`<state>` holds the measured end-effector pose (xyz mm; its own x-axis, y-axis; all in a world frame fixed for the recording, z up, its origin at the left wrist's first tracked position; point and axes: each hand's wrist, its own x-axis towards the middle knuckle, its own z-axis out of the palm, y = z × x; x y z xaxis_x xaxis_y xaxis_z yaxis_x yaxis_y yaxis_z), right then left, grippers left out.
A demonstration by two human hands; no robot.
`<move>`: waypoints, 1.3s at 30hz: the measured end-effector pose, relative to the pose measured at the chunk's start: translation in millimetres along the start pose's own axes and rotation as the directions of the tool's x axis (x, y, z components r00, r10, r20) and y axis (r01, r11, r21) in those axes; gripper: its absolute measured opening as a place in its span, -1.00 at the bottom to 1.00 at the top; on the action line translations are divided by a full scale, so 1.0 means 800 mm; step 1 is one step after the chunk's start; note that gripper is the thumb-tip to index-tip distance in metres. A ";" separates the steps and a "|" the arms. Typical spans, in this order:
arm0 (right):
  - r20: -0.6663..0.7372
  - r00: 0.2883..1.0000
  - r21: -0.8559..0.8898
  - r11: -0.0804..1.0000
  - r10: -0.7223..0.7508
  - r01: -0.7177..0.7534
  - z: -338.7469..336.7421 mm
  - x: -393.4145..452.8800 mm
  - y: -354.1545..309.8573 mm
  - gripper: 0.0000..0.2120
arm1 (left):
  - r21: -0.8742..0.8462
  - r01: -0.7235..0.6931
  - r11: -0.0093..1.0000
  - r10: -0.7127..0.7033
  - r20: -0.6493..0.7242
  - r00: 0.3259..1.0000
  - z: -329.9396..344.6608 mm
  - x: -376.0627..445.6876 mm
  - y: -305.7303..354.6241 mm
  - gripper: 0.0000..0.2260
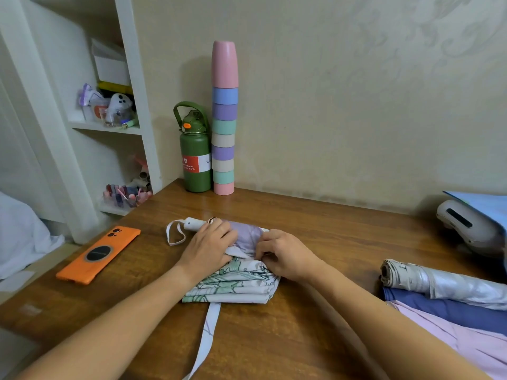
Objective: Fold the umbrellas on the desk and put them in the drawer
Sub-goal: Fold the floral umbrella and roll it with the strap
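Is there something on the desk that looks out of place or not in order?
Nothing is spilled or broken. Only the umbrella under both hands is untidy: its strap trails loose toward the desk front edge, unfastened. The cup stack stands very tall, but straight.

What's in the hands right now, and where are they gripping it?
Both hands are on the floral umbrella: left hand rests flat on the canopy near the handle, right hand pinches the fabric folds mid-canopy.
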<state>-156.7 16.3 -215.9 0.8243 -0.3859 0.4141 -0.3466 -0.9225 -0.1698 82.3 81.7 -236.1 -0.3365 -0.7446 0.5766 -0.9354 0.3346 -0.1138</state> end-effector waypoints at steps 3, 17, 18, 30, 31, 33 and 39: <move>0.074 0.997 0.054 0.998 0.034 -0.038 -0.007 0.007 -0.003 -0.79 | -0.113 -0.001 0.994 0.000 -0.008 1.000 0.003 -0.003 -0.004 -0.77; 0.243 0.829 -0.188 0.863 0.504 -0.470 0.011 0.075 -0.005 -0.51 | -0.263 0.079 0.962 -0.060 0.079 0.995 0.002 -0.005 -0.006 -0.79; 0.272 0.818 -0.197 0.861 0.507 -0.468 0.012 0.075 -0.005 -0.49 | -0.261 0.081 0.962 -0.063 0.075 0.995 0.003 -0.006 -0.006 -0.74; 0.288 0.849 -0.141 0.896 0.443 -0.420 0.013 0.073 -0.003 -0.48 | -0.184 0.050 0.982 0.016 0.344 0.939 -0.019 0.056 -0.036 -0.55; 0.280 0.853 -0.148 0.898 0.440 -0.414 0.013 0.073 -0.004 -0.49 | -0.182 0.070 0.981 0.018 0.444 0.896 -0.023 0.064 -0.041 -0.49; 0.255 0.864 -0.166 0.900 0.434 -0.403 0.014 0.070 -0.007 -0.52 | -0.137 0.099 0.986 0.002 0.598 0.802 -0.029 0.079 -0.044 -0.44; 0.127 0.911 -0.225 0.906 0.393 -0.359 0.012 0.056 -0.022 -0.53 | 0.005 0.004 1.000 -0.006 0.709 0.705 -0.035 0.109 -0.033 -0.57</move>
<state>-109.4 14.8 -203.0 0.6716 -0.7143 0.1967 -0.7107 -0.6961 -0.1013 80.4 24.1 -159.9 -0.3084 -0.9365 -0.1667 -0.9372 0.3292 -0.1156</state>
